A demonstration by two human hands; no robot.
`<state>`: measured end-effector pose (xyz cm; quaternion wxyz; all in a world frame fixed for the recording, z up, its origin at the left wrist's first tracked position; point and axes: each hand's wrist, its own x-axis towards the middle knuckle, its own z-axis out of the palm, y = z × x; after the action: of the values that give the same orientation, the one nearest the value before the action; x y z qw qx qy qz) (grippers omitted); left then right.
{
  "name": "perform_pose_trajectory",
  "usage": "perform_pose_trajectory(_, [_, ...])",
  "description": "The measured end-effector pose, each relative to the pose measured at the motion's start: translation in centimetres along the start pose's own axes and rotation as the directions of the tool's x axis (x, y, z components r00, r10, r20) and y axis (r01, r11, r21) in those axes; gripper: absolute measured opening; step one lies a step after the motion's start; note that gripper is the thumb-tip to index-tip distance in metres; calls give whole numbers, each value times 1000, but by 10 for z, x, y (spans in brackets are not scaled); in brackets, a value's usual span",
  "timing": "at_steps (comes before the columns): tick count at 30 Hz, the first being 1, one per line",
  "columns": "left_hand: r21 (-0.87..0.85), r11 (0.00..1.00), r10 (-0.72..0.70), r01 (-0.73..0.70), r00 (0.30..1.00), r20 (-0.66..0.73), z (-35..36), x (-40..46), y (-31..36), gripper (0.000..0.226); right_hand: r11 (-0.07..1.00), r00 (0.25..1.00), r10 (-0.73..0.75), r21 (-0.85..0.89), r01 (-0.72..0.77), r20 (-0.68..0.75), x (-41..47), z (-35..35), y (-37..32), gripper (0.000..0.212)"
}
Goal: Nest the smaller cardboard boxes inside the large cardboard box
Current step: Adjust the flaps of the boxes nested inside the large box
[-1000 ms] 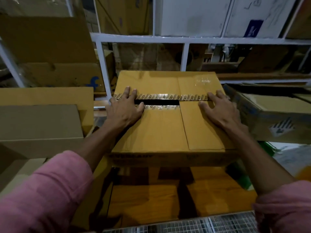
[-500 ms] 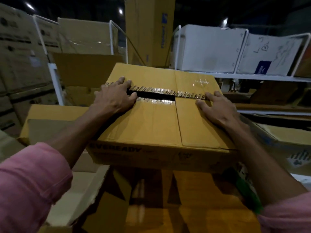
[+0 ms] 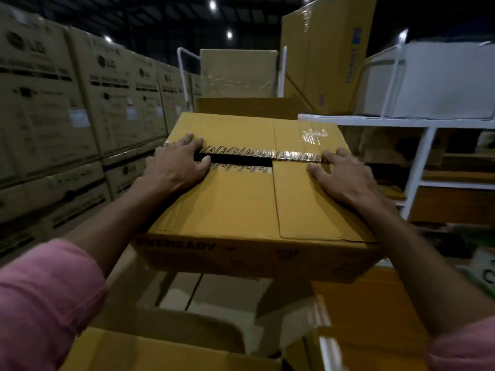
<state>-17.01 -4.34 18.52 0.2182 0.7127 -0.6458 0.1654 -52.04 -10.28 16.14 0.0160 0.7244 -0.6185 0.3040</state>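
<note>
A yellow-brown cardboard box [image 3: 257,194] marked EVEREADY on its near side is seen closed and roughly level, its 2 top flaps parted by a dark slit along printed tape. It is held above a large open cardboard box [image 3: 187,341], whose raised flaps and pale inner floor are seen beneath it.

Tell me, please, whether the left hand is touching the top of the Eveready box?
Touching. The head view shows the left hand lying on the Eveready box, its fingers at the gap between the flaps.
</note>
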Motion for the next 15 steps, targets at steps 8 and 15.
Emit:
perform_pose_trajectory(8, [-20,999,-25,28,990,140,37,-17,-160,81,999,990,24,-34,-19,139,-25,99,-119,83])
perform_pose_trajectory(15, [-31,999,0,9,956,294,103,-48,-209,68,991,950,75,-129,-37,302,-55,165,-142,75])
